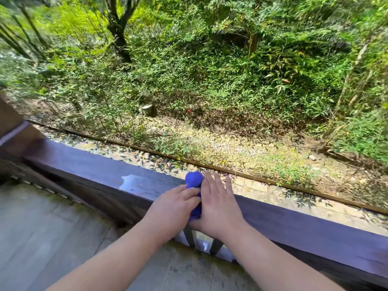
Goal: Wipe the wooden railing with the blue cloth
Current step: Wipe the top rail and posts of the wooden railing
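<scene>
I have both hands on the rail, and the cloth sits between them on top of the wood. My left hand is curled, and its fingers pinch the near side of the cloth so it does not slip off. My right hand lies flat with the fingers spread out. It is not closed on anything. It presses down on the cloth from the 3 o'clock side, so the cloth rubs hard on the wood.

The cloth is bunched up, not flat. One round lump of it pokes out at 12 o'clock, past my fingertips, near the far edge of the rail.

At 9 o'clock from my hands there is a pale shiny patch on the rail. It may be wet. I think lots of rail is left to wipe, out toward 3 o'clock.

Below the rail, at 6 o'clock, I see thin posts and the floor.
</scene>
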`<action>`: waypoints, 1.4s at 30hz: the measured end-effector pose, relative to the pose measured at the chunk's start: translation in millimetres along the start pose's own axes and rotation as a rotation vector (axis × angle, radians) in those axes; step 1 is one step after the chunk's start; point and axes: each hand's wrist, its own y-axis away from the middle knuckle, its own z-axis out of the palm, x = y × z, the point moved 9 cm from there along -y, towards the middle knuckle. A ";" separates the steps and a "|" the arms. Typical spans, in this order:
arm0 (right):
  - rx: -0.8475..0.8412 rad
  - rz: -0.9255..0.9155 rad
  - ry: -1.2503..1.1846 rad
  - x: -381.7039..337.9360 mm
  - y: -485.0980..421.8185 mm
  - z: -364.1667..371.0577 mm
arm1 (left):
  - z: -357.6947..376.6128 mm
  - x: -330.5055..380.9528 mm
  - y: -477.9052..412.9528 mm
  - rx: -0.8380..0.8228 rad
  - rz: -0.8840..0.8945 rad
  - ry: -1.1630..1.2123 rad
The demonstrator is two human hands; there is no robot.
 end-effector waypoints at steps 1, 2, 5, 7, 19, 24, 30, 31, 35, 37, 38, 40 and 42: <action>-0.001 0.001 0.005 -3.5 -3.7 -0.7 | -2.5 -5.9 2.9 0.008 0.017 0.002; -0.001 -0.002 0.019 -8.1 -7.8 -1.5 | -3.9 -14.6 7.4 0.011 0.018 0.004; 0.007 -0.022 0.069 -28.3 -21.5 -2.4 | -10.7 -50.9 26.1 0.030 -0.010 -0.012; 0.023 -0.032 0.082 -47.3 -33.5 -3.1 | -20.2 -79.8 40.8 0.051 -0.036 0.009; -0.016 0.100 0.143 -160.1 -94.8 11.3 | -62.2 -267.2 123.4 0.053 -0.194 0.040; 0.010 0.178 0.139 -180.6 -102.5 9.8 | -74.0 -342.8 151.2 0.003 -0.286 0.045; -0.002 0.211 0.163 -192.8 -98.9 6.2 | -78.1 -396.0 171.9 -0.038 -0.376 -0.003; -0.002 0.217 0.161 -192.1 -98.0 4.8 | -80.0 -404.2 175.5 -0.036 -0.409 -0.016; 0.001 0.243 0.135 -182.6 -95.1 1.0 | -79.4 -412.6 184.3 0.008 -0.567 -0.017; -0.005 0.250 0.130 -176.2 -95.6 1.7 | -76.6 -402.2 184.6 0.056 -0.626 -0.004; -0.010 0.248 0.127 -173.6 -96.3 2.9 | -75.5 -396.0 182.9 0.066 -0.631 -0.003; -0.017 0.237 0.120 -170.6 -98.6 6.4 | -73.0 -385.2 179.8 0.067 -0.620 0.005; -0.023 0.225 0.110 -169.1 -99.9 11.0 | -68.6 -370.6 176.0 0.052 -0.627 0.030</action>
